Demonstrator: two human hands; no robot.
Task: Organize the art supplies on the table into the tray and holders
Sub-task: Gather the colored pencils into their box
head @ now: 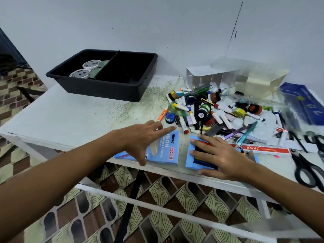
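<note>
A black two-compartment tray (140, 85) stands at the back left of the white table; its left compartment holds tape rolls (85, 69). A white divided holder (206, 78) stands at the back right. A heap of markers, paint pots and pens (206, 109) lies in front of the holder. My left hand (145, 139) hovers with spread, straight fingers over a blue Ninso neon pencil box (166, 151) near the front edge. To its right, my right hand (220, 155) lies flat on a second blue pencil box (191, 155), fingers straight.
Black scissors (305, 171) lie at the front right, and a red g'soft ruler (263, 149) sits just beyond my right hand. A blue packet (305, 102) lies at the far right. The table (78, 116) shows a bare stretch in front of the tray.
</note>
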